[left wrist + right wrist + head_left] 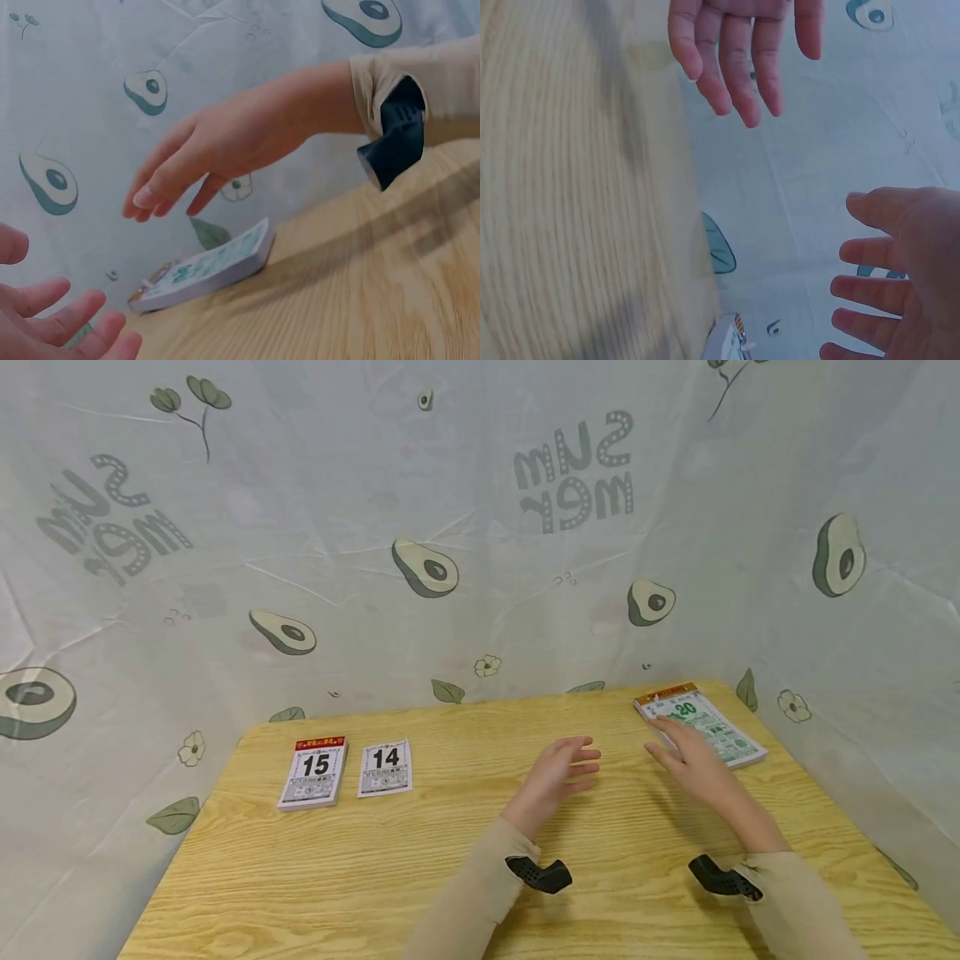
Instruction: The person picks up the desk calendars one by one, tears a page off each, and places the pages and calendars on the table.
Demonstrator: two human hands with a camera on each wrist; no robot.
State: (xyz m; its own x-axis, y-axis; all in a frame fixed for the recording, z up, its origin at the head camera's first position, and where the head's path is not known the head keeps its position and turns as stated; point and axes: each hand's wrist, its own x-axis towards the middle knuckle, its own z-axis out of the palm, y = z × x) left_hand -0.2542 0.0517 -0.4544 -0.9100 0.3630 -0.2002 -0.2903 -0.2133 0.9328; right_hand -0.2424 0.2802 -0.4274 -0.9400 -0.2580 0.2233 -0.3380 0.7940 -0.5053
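Observation:
A tear-off calendar pad with a green "20" (pixel 705 727) lies at the far right of the wooden table (pixel 375 877). My right hand (pixel 686 752) reaches over its near left edge with straight fingers. In the left wrist view the right hand (pixel 217 150) hovers above the pad (pixel 210 266) without touching it. My left hand (pixel 558 772) floats open over the table's middle, fingers pointing right, holding nothing. At the left lie a pad showing "15" (pixel 313 772) and a loose sheet showing "14" (pixel 386 768).
A pale cloth printed with avocados (pixel 424 568) hangs behind and at both sides of the table. A black camera mount sits on each sleeve, the left one (pixel 538 872) and the right one (pixel 723 877).

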